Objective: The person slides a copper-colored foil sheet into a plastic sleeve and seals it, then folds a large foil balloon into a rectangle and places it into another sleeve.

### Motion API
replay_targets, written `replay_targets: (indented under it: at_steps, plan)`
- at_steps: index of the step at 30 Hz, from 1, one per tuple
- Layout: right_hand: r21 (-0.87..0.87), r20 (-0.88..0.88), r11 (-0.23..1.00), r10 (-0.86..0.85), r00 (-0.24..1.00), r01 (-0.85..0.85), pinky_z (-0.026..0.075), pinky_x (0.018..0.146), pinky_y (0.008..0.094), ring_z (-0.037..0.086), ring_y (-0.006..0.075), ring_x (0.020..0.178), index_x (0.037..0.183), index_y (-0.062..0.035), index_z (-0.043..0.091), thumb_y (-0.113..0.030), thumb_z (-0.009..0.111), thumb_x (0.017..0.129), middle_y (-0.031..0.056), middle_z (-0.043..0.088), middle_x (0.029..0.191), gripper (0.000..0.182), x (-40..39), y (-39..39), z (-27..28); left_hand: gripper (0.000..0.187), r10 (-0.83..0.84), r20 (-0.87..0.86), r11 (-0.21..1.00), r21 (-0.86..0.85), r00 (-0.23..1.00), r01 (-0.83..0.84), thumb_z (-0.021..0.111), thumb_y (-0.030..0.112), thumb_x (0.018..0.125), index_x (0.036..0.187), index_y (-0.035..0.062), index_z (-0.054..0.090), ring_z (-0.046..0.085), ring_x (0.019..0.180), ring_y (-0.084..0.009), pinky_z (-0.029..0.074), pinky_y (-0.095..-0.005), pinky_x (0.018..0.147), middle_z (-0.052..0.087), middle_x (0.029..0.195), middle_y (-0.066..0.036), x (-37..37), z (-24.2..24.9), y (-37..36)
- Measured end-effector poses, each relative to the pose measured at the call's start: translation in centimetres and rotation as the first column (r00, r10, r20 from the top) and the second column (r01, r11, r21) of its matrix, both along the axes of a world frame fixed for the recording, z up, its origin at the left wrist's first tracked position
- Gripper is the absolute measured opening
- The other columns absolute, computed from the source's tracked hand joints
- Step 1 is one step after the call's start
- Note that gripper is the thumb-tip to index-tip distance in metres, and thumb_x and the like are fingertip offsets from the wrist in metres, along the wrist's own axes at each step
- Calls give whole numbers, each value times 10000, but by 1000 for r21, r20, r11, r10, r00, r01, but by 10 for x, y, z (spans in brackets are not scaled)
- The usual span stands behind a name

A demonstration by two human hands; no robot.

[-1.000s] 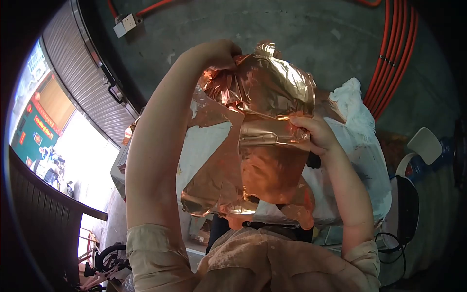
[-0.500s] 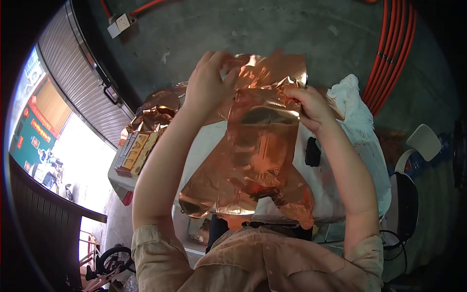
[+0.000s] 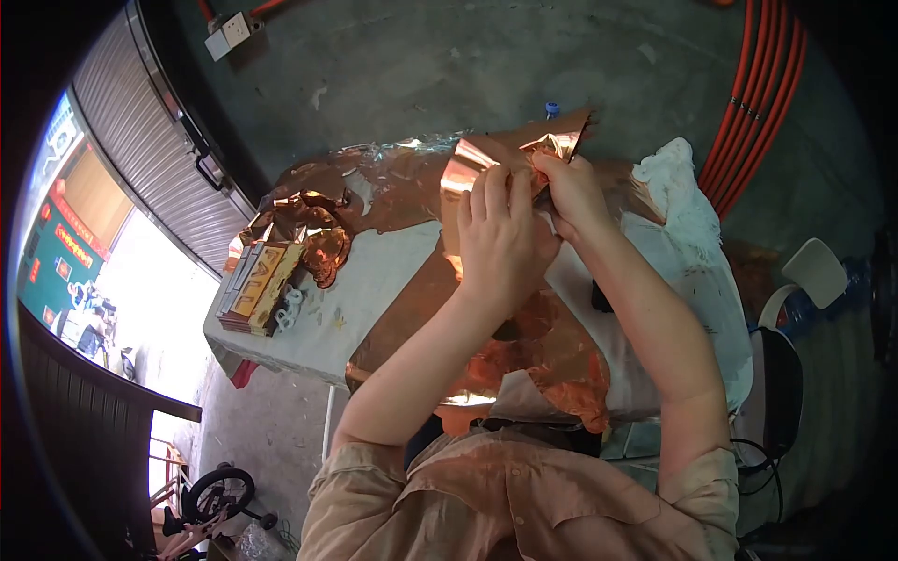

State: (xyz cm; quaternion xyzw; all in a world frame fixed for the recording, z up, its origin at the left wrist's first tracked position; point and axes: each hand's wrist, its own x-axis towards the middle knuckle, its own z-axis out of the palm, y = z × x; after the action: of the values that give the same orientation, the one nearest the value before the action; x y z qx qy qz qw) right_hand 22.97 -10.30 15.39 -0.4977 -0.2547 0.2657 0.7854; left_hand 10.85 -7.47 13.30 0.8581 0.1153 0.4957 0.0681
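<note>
A shiny copper-coloured foil sheet (image 3: 463, 173) is raised above the table between my hands, creased and bent at its upper edge. My right hand (image 3: 572, 198) pinches it near the top right, thumb uppermost. Close beside it, my left hand (image 3: 500, 224) has its fingers bent over the sheet's front, closed on it; its thumb is hidden. More copper foil (image 3: 398, 332) lies below my hands and reaches the table's near edge, with a ragged piece (image 3: 571, 374) at the right.
Crumpled copper foil (image 3: 318, 224) covers the table's far left, by a stack of printed yellow-and-grey packs (image 3: 257, 285). White fluffy cloth (image 3: 678, 182) sits at the right. A black object (image 3: 600, 297) is partly behind my right forearm. A blue bottle cap (image 3: 552, 109) shows at the far edge.
My left hand has moved right and down, from the sheet's upper left to beside my right hand. The sheet's upper part is now bunched and folded; my right hand has shifted slightly left.
</note>
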Motion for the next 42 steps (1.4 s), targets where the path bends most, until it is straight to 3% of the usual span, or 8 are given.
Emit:
replay_targets:
  at_steps: [11, 20, 24, 26, 30, 35, 38, 42]
  plan:
    - [108, -147, 989, -81, 986, 97, 546, 534, 355, 624, 215, 642, 842, 24, 540, -91, 553, 840, 84, 568, 770, 116, -4, 5, 3, 359, 254, 23, 935, 250, 967, -252, 597, 73, 705, 1063, 90, 580, 580, 832, -201, 518, -304, 584, 567, 911, -28, -4, 7, 41]
    - [168, -153, 980, 134, 979, -108, 581, 653, 373, 640, 289, 934, 1086, 17, 497, -350, 596, 891, 138, 590, 1041, 427, -5, -25, 26, 141, 327, -268, 888, 414, 906, -198, 611, 81, 720, 857, 64, 636, 632, 846, -253, 544, -369, 677, 628, 865, -77, -6, 86, 65]
    - [115, -35, 973, 203, 979, -198, 517, 881, 402, 596, 277, 1078, 1195, -33, 489, -357, 526, 944, 165, 597, 1132, 412, 13, -38, 12, 175, 54, -542, 998, -3, 839, -66, 582, 72, 804, 956, 65, 669, 624, 633, -261, 490, -350, 619, 663, 736, -96, -6, 118, 95]
    - [116, -49, 970, 219, 975, -212, 506, 895, 389, 594, 262, 1082, 1220, -27, 476, -330, 501, 958, 164, 596, 1138, 402, 19, -42, -6, 146, -291, -676, 847, -511, 677, -145, 596, 78, 827, 952, 56, 669, 599, 622, -144, 467, -272, 578, 634, 701, -36, -2, 123, 121]
    - [62, 114, 967, 238, 964, -246, 489, 909, 347, 593, 216, 1075, 1243, -14, 463, -254, 455, 984, 152, 594, 1148, 353, 24, -61, -45, 86, -551, -448, 567, -820, 704, -79, 622, 94, 843, 885, 20, 635, 531, 610, -65, 432, -222, 550, 596, 717, 9, -18, 104, 159]
    - [-32, 519, 985, 159, 840, -167, 456, 712, 222, 573, 82, 789, 1000, -18, 582, -206, 513, 948, 31, 616, 842, 207, 8, -93, -75, 106, -567, -379, 537, -843, 732, -21, 603, 119, 881, 879, 14, 621, 513, 611, -54, 432, -229, 559, 593, 743, 12, -34, 86, 175]
    - [-344, 585, 884, 466, 664, -317, 474, 709, 229, 589, 86, 753, 965, -6, 624, -198, 541, 927, 10, 635, 820, 213, -27, -97, -66, 126, -571, -232, 448, -892, 788, 63, 588, 139, 901, 922, 18, 616, 514, 626, -49, 431, -225, 565, 597, 770, 11, -33, 82, 171]
    - [-214, 190, 699, 715, 673, -682, 457, 929, 369, 554, 223, 1104, 1324, -29, 427, -535, 433, 936, 139, 562, 1200, 638, -26, -58, -84, 180, -472, -261, 503, -864, 842, 14, 588, 163, 906, 1024, 27, 596, 554, 718, -50, 448, -198, 627, 617, 856, 0, -25, 108, 139]
